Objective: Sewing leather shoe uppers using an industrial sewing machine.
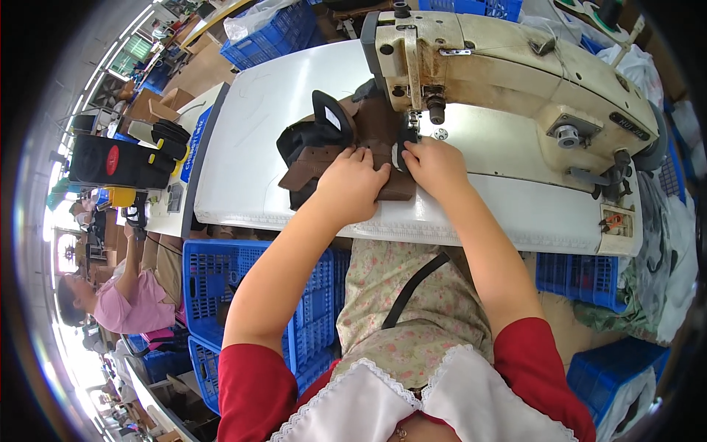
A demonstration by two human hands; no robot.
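A brown and black sewn workpiece (303, 172) lies bunched on the sewing machine's white table, with a black loop carrying a small white label standing up from it. My left hand (350, 184) presses on its brown part, fingers bent and closed on the material. Close to the presser foot (414, 120), my right hand (436, 166) pinches the workpiece's black edge between thumb and fingers. The sewing machine (501, 81), cream and stained, reaches over the work from the right. Part of the workpiece is hidden under my hands and the machine head.
Blue plastic crates (221, 283) stand below the table at left, others at right and behind. A second workstation with a black machine (110, 160) is at left, where a person in a pink top (140, 302) sits. White plastic bags (670, 272) hang at right.
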